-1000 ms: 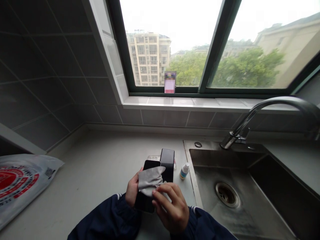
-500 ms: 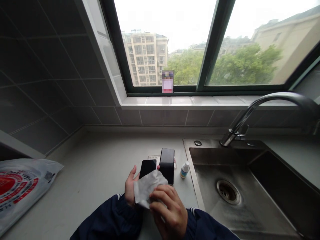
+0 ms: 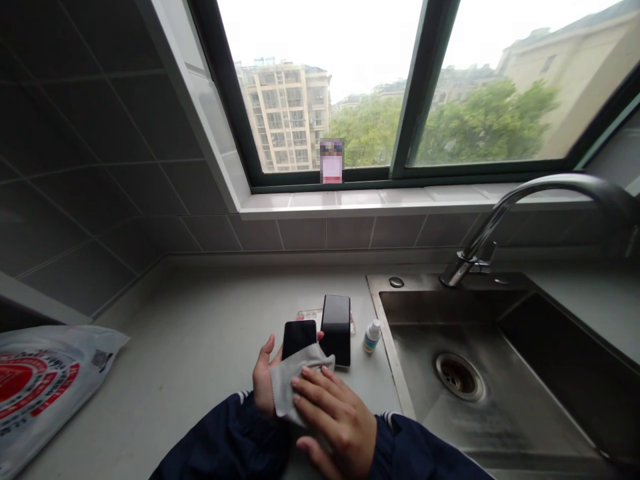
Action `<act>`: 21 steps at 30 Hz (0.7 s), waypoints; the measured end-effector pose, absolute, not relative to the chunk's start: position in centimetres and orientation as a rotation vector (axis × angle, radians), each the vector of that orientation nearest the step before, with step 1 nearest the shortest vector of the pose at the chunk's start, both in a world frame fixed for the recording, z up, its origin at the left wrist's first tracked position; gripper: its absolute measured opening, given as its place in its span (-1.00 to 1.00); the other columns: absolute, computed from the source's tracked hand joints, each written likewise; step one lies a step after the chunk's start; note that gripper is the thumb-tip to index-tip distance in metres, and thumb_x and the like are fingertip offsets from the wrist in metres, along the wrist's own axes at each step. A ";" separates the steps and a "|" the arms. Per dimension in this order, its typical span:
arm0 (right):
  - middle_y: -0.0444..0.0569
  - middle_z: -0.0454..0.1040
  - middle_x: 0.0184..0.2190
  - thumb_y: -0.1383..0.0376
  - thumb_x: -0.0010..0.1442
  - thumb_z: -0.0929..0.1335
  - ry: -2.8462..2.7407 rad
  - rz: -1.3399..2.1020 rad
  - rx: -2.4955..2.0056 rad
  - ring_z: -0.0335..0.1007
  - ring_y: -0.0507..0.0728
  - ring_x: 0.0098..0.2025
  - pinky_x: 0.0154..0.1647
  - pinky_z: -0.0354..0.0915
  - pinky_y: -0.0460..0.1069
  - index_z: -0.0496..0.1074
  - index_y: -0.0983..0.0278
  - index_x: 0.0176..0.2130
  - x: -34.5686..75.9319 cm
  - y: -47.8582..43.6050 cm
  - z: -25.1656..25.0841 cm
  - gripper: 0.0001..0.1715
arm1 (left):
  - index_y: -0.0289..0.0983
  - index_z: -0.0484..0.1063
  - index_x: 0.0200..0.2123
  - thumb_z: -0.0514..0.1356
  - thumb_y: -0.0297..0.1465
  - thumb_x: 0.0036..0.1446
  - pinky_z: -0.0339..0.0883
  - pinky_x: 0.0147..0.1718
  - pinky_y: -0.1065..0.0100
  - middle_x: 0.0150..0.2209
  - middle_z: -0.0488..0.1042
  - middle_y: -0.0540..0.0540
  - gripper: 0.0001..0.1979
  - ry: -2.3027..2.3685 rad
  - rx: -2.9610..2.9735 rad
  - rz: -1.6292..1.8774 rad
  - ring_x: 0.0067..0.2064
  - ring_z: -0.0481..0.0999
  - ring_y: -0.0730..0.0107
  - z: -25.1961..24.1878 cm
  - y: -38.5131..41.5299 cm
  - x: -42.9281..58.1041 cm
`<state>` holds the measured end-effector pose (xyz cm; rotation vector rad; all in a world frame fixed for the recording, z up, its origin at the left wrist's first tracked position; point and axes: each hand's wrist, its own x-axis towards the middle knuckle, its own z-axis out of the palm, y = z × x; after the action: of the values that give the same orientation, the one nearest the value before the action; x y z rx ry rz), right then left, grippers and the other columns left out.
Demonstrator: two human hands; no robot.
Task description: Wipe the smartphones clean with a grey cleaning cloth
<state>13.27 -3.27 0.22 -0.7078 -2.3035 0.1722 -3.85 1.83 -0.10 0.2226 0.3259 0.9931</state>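
A black-screened phone (image 3: 300,337) lies in my left hand (image 3: 263,380), whose fingers curl around it from below with the thumb apart at the left side. Over the phone's lower part is spread a grey cloth (image 3: 287,383) with a zigzag edge. My right hand (image 3: 340,417) rests flat on the cloth, fingers stretched out and pressing it against the phone. Just beyond, a second dark phone (image 3: 336,330) lies on the counter, partly over a clear case (image 3: 307,315). To its right stands a small white-capped bottle (image 3: 371,336) with a blue and yellow label.
A steel sink (image 3: 387,353) with a drain (image 3: 459,377) and a curved tap (image 3: 500,213) takes up the right side. At the left edge of the pale counter (image 3: 190,333) lies a plastic bag (image 3: 55,373) with red print. A window with a tiled sill (image 3: 360,199) is behind.
My right hand has gone from bunched fingers on the cloth to lying flat over it. The cloth is now pressed flatter on the phone. The view has shifted slightly.
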 end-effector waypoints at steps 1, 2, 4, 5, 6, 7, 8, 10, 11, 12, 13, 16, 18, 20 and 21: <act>0.11 0.31 0.24 0.13 0.36 0.23 -2.326 0.164 -0.709 0.05 0.30 0.36 0.39 -0.06 0.30 0.31 0.39 0.19 13.2 -3.3 0.0 -0.46 | -0.40 0.19 0.27 -0.04 -0.07 0.28 0.14 0.16 -0.04 0.15 0.41 -0.40 -0.34 0.324 0.228 0.996 0.08 0.49 -0.09 -0.1 1.8 -3.8; 0.09 0.27 0.27 0.08 0.36 0.22 -2.355 0.152 -0.711 0.01 0.30 0.37 0.40 -0.17 0.32 0.29 0.39 0.21 13.1 -3.3 -0.2 -0.41 | -0.39 0.16 0.29 -0.04 -0.08 0.28 0.13 0.17 -0.04 0.15 0.41 -0.40 -0.34 0.328 0.232 0.995 0.09 0.47 -0.11 -0.1 1.8 -3.8; 0.07 0.17 0.32 -0.03 0.37 0.20 -2.432 0.124 -0.704 -0.07 0.31 0.40 0.41 -0.28 0.32 0.24 0.38 0.25 12.9 -3.3 -0.5 -0.31 | -0.37 0.09 0.33 -0.05 -0.09 0.29 0.18 0.14 -0.02 0.16 0.40 -0.41 -0.34 0.350 0.236 0.998 0.09 0.48 -0.10 0.1 1.7 -3.7; 0.06 0.11 0.35 -0.08 0.36 0.18 -2.475 0.114 -0.692 -0.11 0.30 0.41 0.41 -0.27 0.30 0.21 0.38 0.28 12.9 -3.4 -0.6 -0.25 | -0.34 0.06 0.34 -0.05 -0.10 0.30 0.22 0.10 0.01 0.17 0.39 -0.40 -0.34 0.364 0.234 1.001 0.06 0.51 -0.07 0.3 1.6 -3.5; 0.06 0.05 0.37 -0.11 0.36 0.16 -2.511 0.110 -0.681 -0.15 0.29 0.42 0.41 -0.24 0.27 0.18 0.38 0.29 12.8 -3.4 -0.7 -0.21 | -0.31 0.04 0.35 -0.05 -0.12 0.30 0.27 0.06 0.05 0.17 0.39 -0.39 -0.35 0.376 0.231 1.004 0.02 0.54 -0.03 0.5 1.5 -3.4; 0.05 0.00 0.38 -0.13 0.35 0.15 -2.535 0.110 -0.681 -0.18 0.29 0.43 0.41 -0.20 0.25 0.15 0.37 0.31 12.8 -3.4 -0.7 -0.19 | -0.29 0.02 0.36 -0.05 -0.12 0.31 0.30 0.02 0.07 0.17 0.40 -0.38 -0.36 0.381 0.227 1.005 -0.03 0.57 0.01 0.6 1.4 -3.2; 0.05 -0.05 0.40 -0.14 0.35 0.15 -2.547 0.116 -0.698 -0.21 0.29 0.43 0.41 -0.15 0.24 0.12 0.37 0.33 12.8 -3.4 -0.7 -0.17 | -0.28 0.02 0.36 -0.05 -0.13 0.31 0.31 0.01 0.09 0.16 0.41 -0.37 -0.36 0.377 0.222 1.005 -0.07 0.59 0.03 0.7 1.3 -3.0; 0.09 -0.13 0.41 -0.09 0.35 0.19 -2.556 0.144 -0.779 -0.26 0.32 0.44 0.38 -0.07 0.23 0.04 0.39 0.36 13.0 -3.3 -0.6 -0.16 | -0.30 0.04 0.35 -0.05 -0.12 0.31 0.27 0.05 0.06 0.13 0.45 -0.36 -0.36 0.343 0.210 0.996 -0.05 0.58 0.03 0.6 1.1 -2.6; 0.13 -0.17 0.42 -0.06 0.34 0.22 -2.553 0.159 -0.829 -0.29 0.34 0.44 0.37 -0.03 0.23 -0.01 0.40 0.38 13.0 -3.2 -0.5 -0.14 | -0.33 0.07 0.34 -0.05 -0.11 0.30 0.23 0.10 0.04 0.10 0.47 -0.36 -0.35 0.320 0.207 0.990 -0.02 0.56 0.01 0.5 1.0 -2.4; 0.17 -0.20 0.42 -0.02 0.34 0.25 -2.549 0.171 -0.873 -0.31 0.36 0.44 0.36 0.00 0.23 -0.05 0.42 0.39 13.1 -3.2 -0.4 -0.12 | -0.37 0.10 0.33 -0.06 -0.11 0.30 0.19 0.14 0.02 0.08 0.49 -0.36 -0.35 0.300 0.206 0.985 0.01 0.54 -0.01 0.4 0.9 -2.2; 0.20 -0.23 0.42 0.00 0.33 0.26 -2.546 0.179 -0.906 -0.32 0.38 0.43 0.35 0.02 0.24 -0.08 0.44 0.39 13.1 -3.2 -0.4 -0.10 | -0.39 0.12 0.32 -0.06 -0.10 0.30 0.16 0.16 0.01 0.06 0.50 -0.37 -0.34 0.287 0.208 0.980 0.02 0.53 -0.03 0.3 0.9 -2.0; 0.24 -0.24 0.42 -0.04 0.31 0.27 -2.526 0.174 -0.905 -0.33 0.42 0.43 0.34 0.01 0.28 -0.07 0.44 0.39 13.0 -3.3 -0.7 -0.07 | -0.37 0.10 0.33 -0.04 -0.11 0.29 0.18 0.14 -0.03 0.05 0.51 -0.37 -0.34 0.308 0.223 0.995 -0.02 0.56 -0.04 0.5 0.9 -1.9; 0.21 -0.17 0.41 -0.13 0.29 0.25 -2.516 0.158 -0.810 -0.30 0.40 0.43 0.36 -0.04 0.29 0.01 0.41 0.36 12.8 -3.4 -1.3 -0.06 | -0.33 0.03 0.35 -0.02 -0.09 0.27 0.28 0.05 -0.03 0.07 0.48 -0.37 -0.31 0.356 0.223 1.011 -0.08 0.58 -0.03 1.0 1.1 -2.2; 0.14 -0.06 0.40 -0.16 0.29 0.23 -2.515 0.142 -0.682 -0.25 0.33 0.43 0.39 -0.08 0.25 0.11 0.36 0.33 12.5 -3.6 -1.8 -0.12 | -0.27 -0.05 0.37 -0.01 -0.04 0.25 0.37 -0.09 0.01 0.11 0.45 -0.36 -0.27 0.411 0.217 1.007 -0.15 0.60 -0.01 1.4 1.3 -2.6; 0.10 -0.01 0.39 -0.15 0.30 0.23 -2.515 0.139 -0.633 -0.22 0.30 0.43 0.39 -0.09 0.23 0.15 0.33 0.31 12.4 -3.6 -2.0 -0.17 | -0.23 -0.07 0.38 -0.02 -0.02 0.24 0.40 -0.16 0.03 0.13 0.44 -0.36 -0.26 0.433 0.216 1.002 -0.18 0.61 0.00 1.6 1.3 -2.8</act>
<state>12.42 -3.64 -2.03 -0.6326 -2.5151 0.1389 -2.81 1.35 1.62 0.2160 0.4333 1.0021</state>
